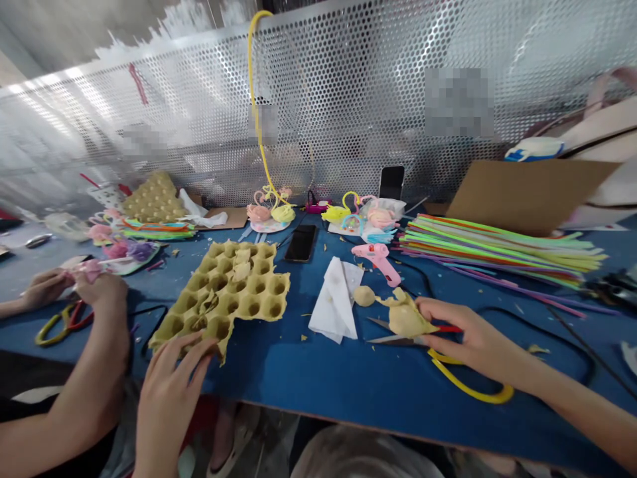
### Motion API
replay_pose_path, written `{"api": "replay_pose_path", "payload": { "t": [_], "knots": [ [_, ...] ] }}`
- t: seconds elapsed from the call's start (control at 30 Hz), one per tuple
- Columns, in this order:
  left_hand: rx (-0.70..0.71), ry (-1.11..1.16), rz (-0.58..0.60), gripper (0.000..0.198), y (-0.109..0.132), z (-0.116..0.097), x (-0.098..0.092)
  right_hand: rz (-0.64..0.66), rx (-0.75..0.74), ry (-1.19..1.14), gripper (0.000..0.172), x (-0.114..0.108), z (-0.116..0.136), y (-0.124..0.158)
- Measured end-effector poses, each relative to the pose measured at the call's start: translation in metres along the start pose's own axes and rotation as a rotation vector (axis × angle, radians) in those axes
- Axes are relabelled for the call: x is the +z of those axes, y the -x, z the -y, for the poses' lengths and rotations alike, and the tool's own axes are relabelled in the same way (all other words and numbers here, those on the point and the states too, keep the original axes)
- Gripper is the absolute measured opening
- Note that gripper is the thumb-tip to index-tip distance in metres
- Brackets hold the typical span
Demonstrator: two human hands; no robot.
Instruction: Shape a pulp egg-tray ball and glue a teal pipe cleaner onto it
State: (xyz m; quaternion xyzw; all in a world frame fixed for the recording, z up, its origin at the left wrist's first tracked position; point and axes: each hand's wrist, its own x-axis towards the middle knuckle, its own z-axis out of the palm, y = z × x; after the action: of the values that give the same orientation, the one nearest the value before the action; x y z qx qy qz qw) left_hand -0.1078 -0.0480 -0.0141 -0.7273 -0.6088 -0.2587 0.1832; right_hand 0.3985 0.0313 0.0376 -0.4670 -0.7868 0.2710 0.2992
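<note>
head view, ragged tan carton cup (405, 318) pinched in right grip (475, 342), left grip (172, 378), closure unclear

a single view is recorded, taken from the wearer's head height. the camera faces forward and tilts down over the blue table (303, 375), with its near edge low in the frame. the left hand (174, 372) and right hand (460, 335) sit at close range. farther off, a perforated metal panel (328, 86) spans the upper part; a co-worker's arm (97, 358) enters at left.
</note>
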Motion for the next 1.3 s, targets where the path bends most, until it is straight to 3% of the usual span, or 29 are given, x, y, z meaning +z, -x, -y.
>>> {"api": "replay_pose_path", "payload": {
  "t": [0.27, 0.4, 0.47, 0.57, 0.63, 0.67, 0.77, 0.83, 0.93, 1.03, 1.13, 1.23, 1.3],
  "knots": [
    [-0.004, 0.015, 0.059, 0.021, -0.004, 0.012, 0.017, 0.153, -0.069, 0.080, 0.026, 0.009, -0.002, -0.001],
    [-0.011, 0.031, 0.159, 0.031, -0.013, 0.001, 0.002, 0.150, -0.101, 0.134, 0.020, 0.009, 0.003, 0.002],
    [-0.025, 0.104, 0.145, 0.035, -0.020, -0.022, -0.012, 0.137, -0.143, 0.177, 0.014, 0.010, 0.009, 0.003],
    [-0.075, 0.344, 0.042, 0.031, -0.033, -0.076, -0.022, 0.133, -0.303, 0.335, 0.014, 0.013, 0.019, 0.000],
    [-0.084, 0.658, 0.103, 0.029, -0.041, -0.117, -0.013, 0.095, -0.483, 0.527, 0.023, 0.017, 0.024, -0.003],
    [-0.109, 0.834, 0.191, 0.032, -0.044, -0.136, -0.005, 0.064, -0.574, 0.634, 0.026, 0.020, 0.026, -0.005],
    [-0.126, 1.113, 0.416, 0.058, -0.051, -0.182, 0.023, -0.016, -0.756, 0.865, 0.028, 0.029, 0.030, -0.008],
    [-0.176, 1.215, 0.489, 0.071, -0.052, -0.201, 0.036, -0.025, -0.804, 0.920, 0.026, 0.034, 0.032, -0.008],
    [-0.280, 1.329, 0.450, 0.062, -0.053, -0.216, 0.040, -0.048, -0.844, 0.925, 0.024, 0.040, 0.036, -0.004],
    [-0.353, 1.389, 0.391, 0.044, -0.054, -0.222, 0.036, -0.088, -0.839, 0.874, 0.023, 0.039, 0.042, 0.002],
    [-0.415, 1.482, 0.329, 0.043, -0.054, -0.223, 0.035, -0.077, -0.676, 0.815, 0.023, 0.027, 0.038, 0.011],
    [-0.515, 1.570, 0.239, 0.046, -0.053, -0.220, 0.040, -0.008, -0.408, 0.781, 0.037, 0.003, 0.012, 0.027],
    [-0.565, 1.638, 0.216, 0.047, -0.053, -0.216, 0.045, 0.035, -0.278, 0.782, 0.037, -0.013, -0.016, 0.040]
  ]
}}
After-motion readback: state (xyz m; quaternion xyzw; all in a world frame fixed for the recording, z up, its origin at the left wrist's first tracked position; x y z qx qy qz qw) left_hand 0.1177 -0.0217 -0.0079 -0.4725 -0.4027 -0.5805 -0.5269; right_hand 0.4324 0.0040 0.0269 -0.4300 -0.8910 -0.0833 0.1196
